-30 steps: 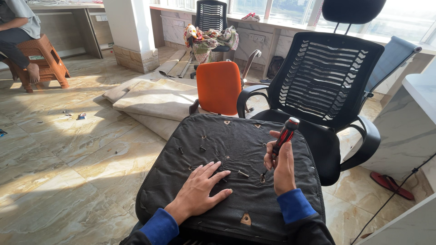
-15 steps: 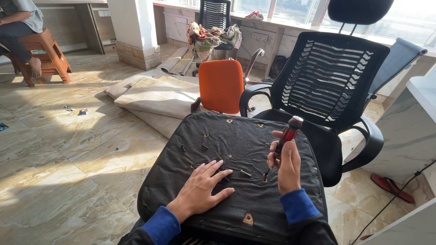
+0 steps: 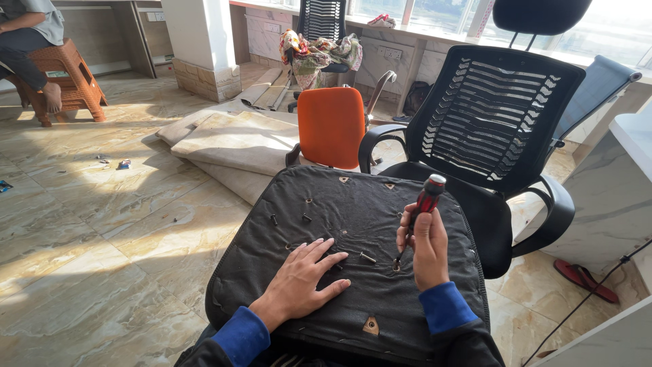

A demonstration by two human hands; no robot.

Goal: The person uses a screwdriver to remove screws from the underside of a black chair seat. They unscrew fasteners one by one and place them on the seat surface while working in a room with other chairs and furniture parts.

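Right hand (image 3: 426, 248) wrapped tight round red-black screwdriver (image 3: 423, 206), tip down in hole near right edge of upturned black seat cushion (image 3: 346, 211); tip itself hard to make out. Left hand (image 3: 302, 278) flat, fingers spread, holding nothing, on cushion middle. Loose bolt (image 3: 367, 257) just beside fingertips. Cushion near edge cut off by blue sleeves.

Sunlit marble floor (image 3: 102, 204), black mesh office chair (image 3: 489, 115), orange chair (image 3: 331, 126), bright windows (image 3: 435, 13) behind.
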